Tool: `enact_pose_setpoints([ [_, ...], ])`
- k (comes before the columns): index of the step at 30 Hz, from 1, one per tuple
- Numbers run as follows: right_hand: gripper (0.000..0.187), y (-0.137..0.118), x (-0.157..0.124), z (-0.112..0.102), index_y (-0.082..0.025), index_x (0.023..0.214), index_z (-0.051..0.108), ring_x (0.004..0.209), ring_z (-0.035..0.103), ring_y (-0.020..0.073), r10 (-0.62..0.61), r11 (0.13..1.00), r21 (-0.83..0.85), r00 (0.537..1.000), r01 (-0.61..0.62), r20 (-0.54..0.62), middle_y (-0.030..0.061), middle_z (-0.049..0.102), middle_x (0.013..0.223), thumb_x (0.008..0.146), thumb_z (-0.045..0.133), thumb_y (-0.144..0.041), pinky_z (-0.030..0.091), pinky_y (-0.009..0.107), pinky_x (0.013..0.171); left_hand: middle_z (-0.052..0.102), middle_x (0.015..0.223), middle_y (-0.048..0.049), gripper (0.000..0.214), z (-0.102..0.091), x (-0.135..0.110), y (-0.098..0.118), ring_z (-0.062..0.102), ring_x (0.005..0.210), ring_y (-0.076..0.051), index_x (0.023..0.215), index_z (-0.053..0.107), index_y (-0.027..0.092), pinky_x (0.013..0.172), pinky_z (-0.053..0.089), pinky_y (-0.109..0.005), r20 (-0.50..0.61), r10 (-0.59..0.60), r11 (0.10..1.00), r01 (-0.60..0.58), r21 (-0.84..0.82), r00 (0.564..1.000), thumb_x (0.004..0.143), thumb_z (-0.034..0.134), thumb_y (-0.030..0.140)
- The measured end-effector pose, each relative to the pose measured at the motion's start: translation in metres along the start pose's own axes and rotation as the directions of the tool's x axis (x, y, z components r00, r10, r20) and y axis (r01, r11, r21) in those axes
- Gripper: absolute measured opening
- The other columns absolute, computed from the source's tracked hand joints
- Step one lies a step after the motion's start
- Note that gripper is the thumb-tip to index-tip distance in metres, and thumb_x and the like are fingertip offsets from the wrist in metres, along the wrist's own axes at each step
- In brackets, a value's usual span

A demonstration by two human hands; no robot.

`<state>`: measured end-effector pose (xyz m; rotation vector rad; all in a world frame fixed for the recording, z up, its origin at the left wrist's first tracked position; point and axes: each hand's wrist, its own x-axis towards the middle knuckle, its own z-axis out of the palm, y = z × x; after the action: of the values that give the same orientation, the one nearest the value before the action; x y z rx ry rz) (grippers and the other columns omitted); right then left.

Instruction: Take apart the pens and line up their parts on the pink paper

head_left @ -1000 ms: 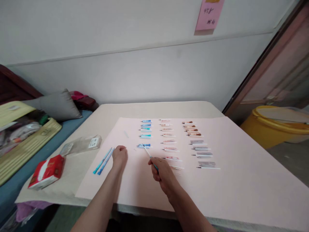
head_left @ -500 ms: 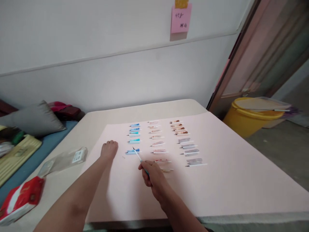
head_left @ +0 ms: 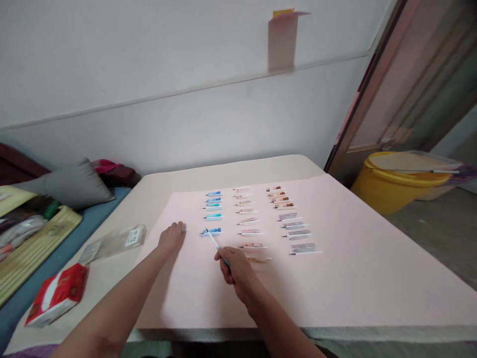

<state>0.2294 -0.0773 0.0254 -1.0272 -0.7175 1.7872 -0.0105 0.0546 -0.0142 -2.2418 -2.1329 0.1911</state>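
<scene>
A large pink sheet (head_left: 346, 268) covers the table. On it lie three columns of small pen parts: blue ones (head_left: 213, 205), pink ones (head_left: 246, 219) and brown and grey ones (head_left: 288, 219). My right hand (head_left: 234, 268) pinches a thin blue-and-white refill (head_left: 213, 240). Its dark tip points at the nearest blue part (head_left: 212, 231) and looks to touch it. My left hand (head_left: 172, 237) rests palm down on the sheet just left of that part, fingers stretched forward, holding nothing.
A clear plastic bag (head_left: 114, 241) and a red tissue pack (head_left: 55, 296) lie on the table's left side. Beyond it are a grey pillow (head_left: 72, 184) and a yellow-green box (head_left: 35, 238). A yellow bucket (head_left: 400, 179) stands at the right. A pink note (head_left: 283, 37) hangs on the wall.
The view has swung a little. The pink note on the wall has flipped upward. My hands keep nearly the same pose, the refill tip staying at the nearest blue part.
</scene>
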Motion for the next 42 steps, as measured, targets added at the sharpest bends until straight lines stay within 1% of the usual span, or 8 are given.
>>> enact_pose_setpoints([
  [4, 0.014, -0.001, 0.0, -0.003, -0.016, 0.067, 0.052, 0.031, 0.019, 0.0033, -0.014, 1.0, 0.016, 1.0, 0.014, 0.006, -0.0088, 0.036, 0.037, 0.072, 0.049, -0.029, 0.008, 0.02, 0.034, 0.055, 0.1, -0.0138, 0.029, -0.003, 0.005, 0.0, 0.059, 0.084, -0.024, 0.094, 0.057, 0.018, 0.071, 0.04, -0.035, 0.029, -0.003, 1.0, 0.003, -0.007, 1.0, 0.085, 0.035, 0.034],
  [12, 0.014, -0.004, 0.001, -0.006, -0.016, 0.066, 0.052, 0.033, 0.02, 0.0032, -0.035, 0.998, 0.046, 0.999, 0.035, -0.002, -0.0088, 0.036, 0.038, 0.072, 0.049, -0.029, 0.008, 0.02, 0.035, 0.064, 0.094, -0.0111, 0.033, -0.007, -0.001, 0.02, 0.059, 0.082, -0.026, 0.101, 0.057, 0.023, 0.066, 0.037, -0.033, 0.022, -0.01, 0.994, 0.012, -0.112, 1.0, 0.085, 0.034, 0.041],
  [17, 0.013, -0.003, 0.001, -0.004, -0.016, 0.067, 0.052, 0.032, 0.021, 0.0032, -0.02, 1.0, 0.013, 1.0, 0.02, -0.016, -0.0087, 0.036, 0.039, 0.071, 0.049, -0.027, 0.009, 0.02, 0.034, 0.067, 0.095, -0.0021, 0.025, -0.005, -0.012, 0.039, 0.059, 0.085, -0.021, 0.095, 0.063, 0.03, 0.069, 0.037, -0.03, 0.014, 0.076, 0.97, -0.071, -0.231, 0.997, 0.08, 0.042, 0.031],
  [22, 0.014, 0.0, 0.003, -0.003, -0.015, 0.067, 0.052, 0.032, 0.021, 0.0034, -0.024, 1.0, 0.007, 1.0, 0.024, -0.017, -0.0083, 0.036, 0.038, 0.072, 0.048, -0.028, 0.009, 0.02, 0.034, 0.067, 0.099, -0.0049, 0.027, 0.001, -0.01, 0.046, 0.058, 0.09, -0.023, 0.095, 0.067, 0.028, 0.075, 0.036, -0.032, 0.022, 0.091, 0.952, -0.08, -0.295, 0.996, 0.075, 0.048, 0.026],
  [29, 0.02, 0.002, 0.006, -0.003, -0.015, 0.08, 0.057, 0.032, 0.021, 0.0037, -0.018, 1.0, 0.01, 1.0, 0.018, -0.02, -0.0087, 0.037, 0.039, 0.074, 0.049, -0.031, 0.009, 0.019, 0.033, 0.068, 0.078, -0.0066, 0.01, 0.0, -0.005, 0.044, 0.058, 0.084, -0.025, 0.065, 0.065, 0.023, 0.074, 0.036, -0.033, 0.089, -0.003, 0.859, 0.048, -0.51, 0.996, 0.064, 0.057, 0.019],
  [34, 0.034, 0.001, 0.005, -0.003, -0.015, 0.103, 0.057, 0.033, 0.021, 0.0048, -0.054, 0.998, -0.023, 0.998, 0.053, -0.033, -0.0097, 0.037, 0.038, 0.075, 0.05, -0.034, 0.011, 0.018, 0.033, 0.057, 0.055, -0.0052, 0.017, -0.009, -0.018, 0.045, 0.056, 0.064, -0.019, 0.05, 0.053, 0.018, 0.057, 0.036, -0.027, 0.137, -0.146, 0.607, 0.197, -0.77, 0.98, 0.064, 0.06, 0.023],
  [37, 0.034, 0.003, 0.005, -0.002, -0.015, 0.103, 0.058, 0.033, 0.02, 0.0045, -0.038, 0.998, -0.044, 0.999, 0.037, -0.004, -0.0097, 0.036, 0.037, 0.075, 0.049, -0.031, 0.01, 0.018, 0.033, 0.047, 0.048, 0.0, 0.019, -0.016, -0.036, 0.051, 0.043, 0.043, -0.011, 0.058, 0.052, 0.016, 0.044, 0.031, -0.023, 0.199, -0.195, 0.332, 0.255, -0.908, 0.96, 0.072, 0.055, 0.029],
  [42, 0.031, 0.007, 0.004, 0.005, -0.015, 0.1, 0.059, 0.031, 0.019, 0.0039, 0.005, 0.995, -0.099, 0.999, -0.001, 0.037, -0.01, 0.037, 0.037, 0.076, 0.048, -0.031, 0.01, 0.018, 0.033, 0.045, 0.054, 0.0029, 0.012, -0.026, -0.067, 0.065, 0.03, 0.037, -0.003, 0.068, 0.05, 0.014, 0.037, 0.028, -0.016, 0.297, -0.152, -0.114, 0.282, -0.953, 0.943, 0.078, 0.052, 0.021],
])
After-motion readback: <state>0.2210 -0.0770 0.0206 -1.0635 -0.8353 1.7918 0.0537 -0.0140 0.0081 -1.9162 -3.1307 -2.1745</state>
